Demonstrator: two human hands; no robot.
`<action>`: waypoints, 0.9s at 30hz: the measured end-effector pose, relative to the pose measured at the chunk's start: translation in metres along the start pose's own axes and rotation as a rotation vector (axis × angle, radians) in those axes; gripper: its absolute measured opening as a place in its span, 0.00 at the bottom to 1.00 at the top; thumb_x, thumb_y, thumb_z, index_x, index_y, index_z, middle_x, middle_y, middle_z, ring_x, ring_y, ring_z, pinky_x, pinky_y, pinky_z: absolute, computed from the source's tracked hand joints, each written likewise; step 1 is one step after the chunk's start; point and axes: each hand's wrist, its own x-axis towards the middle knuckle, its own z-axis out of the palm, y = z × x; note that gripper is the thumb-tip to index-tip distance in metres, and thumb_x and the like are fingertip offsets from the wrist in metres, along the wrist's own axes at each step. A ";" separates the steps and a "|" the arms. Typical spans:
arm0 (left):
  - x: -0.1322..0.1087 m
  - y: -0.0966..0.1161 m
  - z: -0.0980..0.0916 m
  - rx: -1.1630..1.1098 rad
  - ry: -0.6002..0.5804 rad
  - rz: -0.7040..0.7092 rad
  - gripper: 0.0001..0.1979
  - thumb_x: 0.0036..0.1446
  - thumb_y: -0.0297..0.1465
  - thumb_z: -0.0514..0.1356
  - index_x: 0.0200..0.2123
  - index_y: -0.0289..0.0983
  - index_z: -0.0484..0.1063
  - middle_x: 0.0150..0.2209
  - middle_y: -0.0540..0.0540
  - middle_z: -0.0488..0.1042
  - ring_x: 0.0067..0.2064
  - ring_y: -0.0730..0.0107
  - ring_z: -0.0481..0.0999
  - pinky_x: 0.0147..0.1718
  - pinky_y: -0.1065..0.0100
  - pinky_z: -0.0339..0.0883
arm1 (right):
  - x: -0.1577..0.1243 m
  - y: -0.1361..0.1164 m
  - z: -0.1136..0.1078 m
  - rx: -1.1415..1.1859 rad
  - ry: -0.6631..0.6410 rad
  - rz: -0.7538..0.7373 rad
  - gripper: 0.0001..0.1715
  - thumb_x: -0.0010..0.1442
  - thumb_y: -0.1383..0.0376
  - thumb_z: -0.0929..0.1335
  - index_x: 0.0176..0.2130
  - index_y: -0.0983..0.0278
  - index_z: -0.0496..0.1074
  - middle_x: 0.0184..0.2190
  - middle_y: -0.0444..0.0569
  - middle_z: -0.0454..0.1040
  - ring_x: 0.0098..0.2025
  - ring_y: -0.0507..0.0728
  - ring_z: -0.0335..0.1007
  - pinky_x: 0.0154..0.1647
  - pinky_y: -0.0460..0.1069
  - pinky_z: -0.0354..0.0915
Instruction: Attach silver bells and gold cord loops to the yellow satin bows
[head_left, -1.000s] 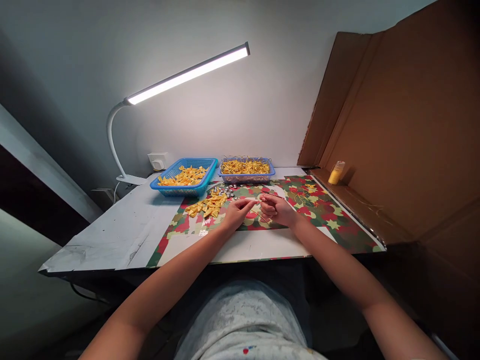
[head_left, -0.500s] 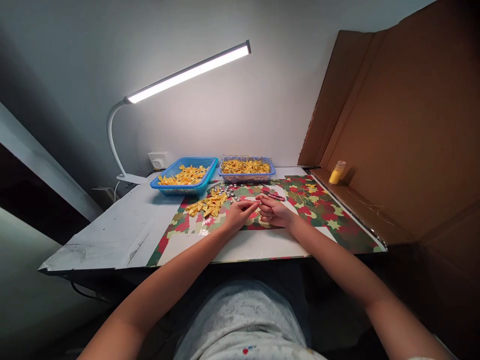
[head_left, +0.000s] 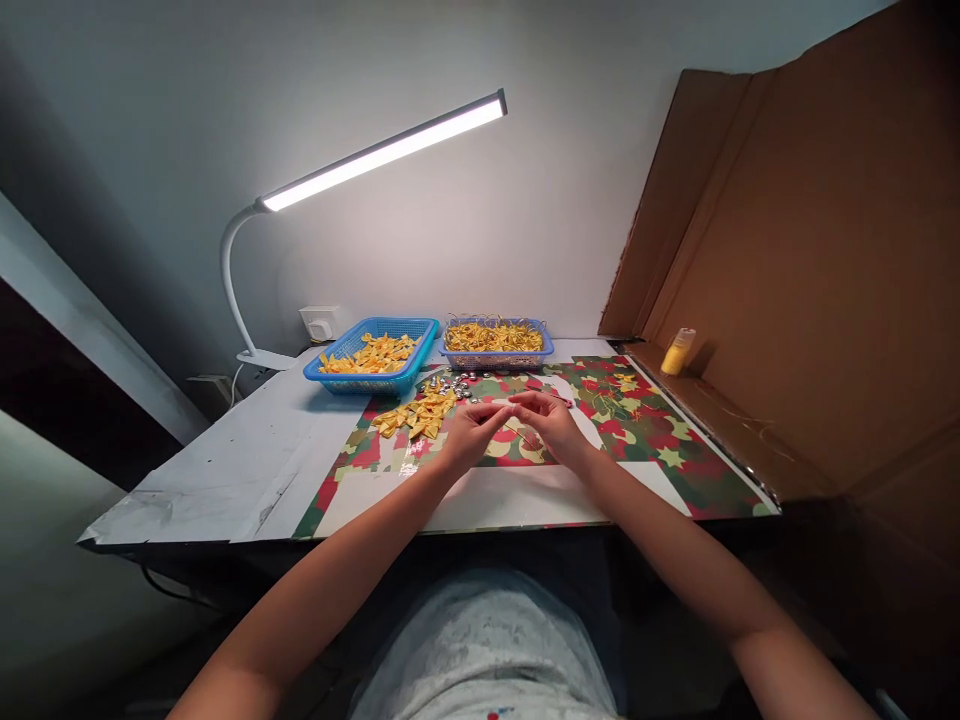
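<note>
Just above the patterned mat [head_left: 697,480], my left hand [head_left: 474,435] and my right hand [head_left: 553,422] meet at the fingertips. Both are closed in a pinch on a thin gold cord [head_left: 525,437], which hangs below the fingers. Anything else between the fingertips is too small to tell. Yellow fabric bows [head_left: 416,414] lie in a pile to the left of my left hand. Several small silver bells [head_left: 459,384] are scattered just behind that pile. Partly hidden behind my right hand is a pink-handled tool [head_left: 564,401].
A blue basket [head_left: 358,382] of yellow bows and a purple-blue basket [head_left: 491,362] of bows with gold cords stand at the back. Loose gold cords [head_left: 611,400] lie on the right. A lit lamp [head_left: 386,152], a yellow bottle [head_left: 678,352] and a cardboard wall [head_left: 810,250] border the table.
My right hand's fingers have gone from curled to more stretched, their tips now against the left fingertips. More of the hanging gold cord shows. The view has shifted slightly.
</note>
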 end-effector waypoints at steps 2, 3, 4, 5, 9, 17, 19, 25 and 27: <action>-0.006 0.007 -0.002 -0.020 0.015 -0.012 0.22 0.47 0.48 0.66 0.29 0.32 0.82 0.16 0.52 0.65 0.20 0.78 0.57 0.19 0.73 0.51 | -0.003 -0.002 0.009 -0.012 0.023 -0.054 0.17 0.40 0.57 0.78 0.29 0.64 0.76 0.28 0.44 0.72 0.33 0.52 0.66 0.34 0.47 0.63; -0.009 0.011 -0.003 -0.027 0.024 -0.018 0.22 0.48 0.48 0.66 0.29 0.32 0.82 0.15 0.52 0.64 0.20 0.78 0.56 0.19 0.73 0.50 | -0.005 -0.004 0.014 -0.013 0.032 -0.074 0.16 0.41 0.57 0.78 0.27 0.64 0.76 0.27 0.44 0.72 0.33 0.52 0.67 0.35 0.48 0.63; -0.012 0.016 -0.005 -0.033 0.031 -0.024 0.21 0.48 0.47 0.66 0.28 0.32 0.82 0.15 0.52 0.63 0.20 0.79 0.55 0.19 0.73 0.49 | -0.008 -0.006 0.019 -0.010 0.040 -0.090 0.15 0.41 0.57 0.77 0.26 0.64 0.76 0.27 0.44 0.72 0.33 0.52 0.67 0.36 0.48 0.64; -0.016 0.020 -0.007 -0.037 0.037 -0.029 0.20 0.48 0.46 0.66 0.28 0.32 0.82 0.15 0.53 0.63 0.20 0.79 0.54 0.19 0.73 0.49 | -0.012 -0.009 0.025 -0.004 0.050 -0.102 0.14 0.42 0.57 0.77 0.26 0.63 0.75 0.27 0.43 0.72 0.33 0.52 0.66 0.36 0.48 0.64; -0.036 0.044 -0.018 -0.047 0.072 -0.042 0.17 0.49 0.44 0.66 0.26 0.34 0.81 0.16 0.53 0.62 0.20 0.79 0.54 0.19 0.73 0.49 | -0.037 -0.023 0.046 0.054 0.097 -0.116 0.12 0.47 0.57 0.74 0.27 0.63 0.73 0.28 0.43 0.71 0.32 0.51 0.67 0.36 0.47 0.64; -0.083 0.086 -0.029 -0.113 0.090 -0.010 0.11 0.55 0.36 0.62 0.25 0.37 0.78 0.20 0.52 0.66 0.23 0.77 0.58 0.22 0.72 0.52 | -0.085 -0.047 0.075 0.089 -0.008 -0.117 0.08 0.53 0.61 0.72 0.27 0.62 0.74 0.22 0.42 0.71 0.27 0.49 0.67 0.31 0.45 0.64; -0.089 0.092 -0.028 -0.124 0.066 0.005 0.11 0.56 0.34 0.61 0.24 0.37 0.77 0.20 0.52 0.67 0.23 0.77 0.58 0.23 0.72 0.53 | -0.091 -0.049 0.078 0.116 -0.062 -0.094 0.07 0.54 0.62 0.72 0.27 0.63 0.74 0.21 0.42 0.72 0.26 0.49 0.67 0.31 0.45 0.64; -0.097 0.104 -0.028 -0.118 0.025 0.000 0.12 0.57 0.33 0.59 0.22 0.37 0.72 0.20 0.52 0.64 0.24 0.75 0.59 0.24 0.70 0.53 | -0.100 -0.050 0.078 0.203 -0.195 -0.024 0.07 0.54 0.63 0.73 0.27 0.63 0.75 0.22 0.41 0.71 0.25 0.48 0.65 0.29 0.44 0.63; -0.099 0.108 -0.028 -0.078 -0.005 0.003 0.13 0.57 0.34 0.59 0.22 0.37 0.70 0.20 0.51 0.65 0.24 0.74 0.60 0.24 0.70 0.53 | -0.102 -0.050 0.077 0.193 -0.223 -0.021 0.08 0.55 0.62 0.72 0.28 0.63 0.74 0.22 0.42 0.71 0.26 0.49 0.66 0.30 0.45 0.63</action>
